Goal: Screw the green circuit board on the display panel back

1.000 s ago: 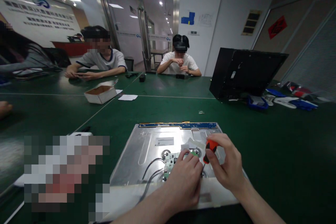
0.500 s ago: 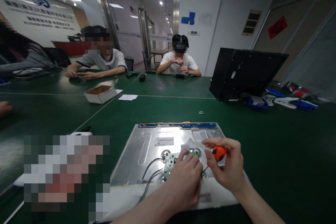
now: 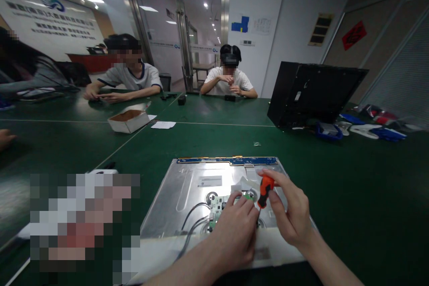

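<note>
A flat metal display panel (image 3: 187,187) lies on the table in front of me, with a blue strip board (image 3: 214,160) along its far edge. On it sits a green circuit board (image 3: 217,205), partly covered by my left hand (image 3: 238,219). The bent fingers of that hand grip the board; its thumb is hidden. Between the fingertips of my right hand (image 3: 291,210) is an orange-and-black screwdriver (image 3: 265,191), tilted, shaft pointing down beside my left hand. Its tip is hard to make out. Dark cables (image 3: 192,225) run from the board's left side.
A black monitor housing (image 3: 311,94) stands at the right, near blue-and-white gloves (image 3: 375,130). An open white box (image 3: 129,120) and white paper (image 3: 163,124) lie farther left. Two people sit across the green table (image 3: 208,138); another is at far left. A blurred patch covers the near left.
The screwdriver's handle tipped right in my right hand half a second ago and now stands more upright, farther left. My right fingers shifted with it; my left hand stayed in place.
</note>
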A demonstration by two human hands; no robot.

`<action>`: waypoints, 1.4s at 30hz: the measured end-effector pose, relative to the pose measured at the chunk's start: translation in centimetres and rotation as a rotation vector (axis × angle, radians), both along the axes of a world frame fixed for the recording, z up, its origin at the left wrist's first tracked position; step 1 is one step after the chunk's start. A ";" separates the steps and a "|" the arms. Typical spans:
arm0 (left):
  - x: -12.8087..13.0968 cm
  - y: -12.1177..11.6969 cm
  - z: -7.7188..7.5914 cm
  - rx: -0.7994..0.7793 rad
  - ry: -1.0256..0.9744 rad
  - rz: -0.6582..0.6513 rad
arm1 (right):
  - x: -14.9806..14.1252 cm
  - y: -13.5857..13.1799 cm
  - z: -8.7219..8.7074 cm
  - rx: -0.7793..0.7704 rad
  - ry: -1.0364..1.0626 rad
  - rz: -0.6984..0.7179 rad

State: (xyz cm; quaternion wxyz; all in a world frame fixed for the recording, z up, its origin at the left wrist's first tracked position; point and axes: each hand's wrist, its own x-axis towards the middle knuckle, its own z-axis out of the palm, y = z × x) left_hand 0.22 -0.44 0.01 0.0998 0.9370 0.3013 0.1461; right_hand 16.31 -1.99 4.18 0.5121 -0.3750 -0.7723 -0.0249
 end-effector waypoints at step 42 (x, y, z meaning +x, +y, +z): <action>0.0 -0.1 0.0 -0.008 0.001 0.002 | -0.2 0.4 -0.3 -0.017 0.108 -0.055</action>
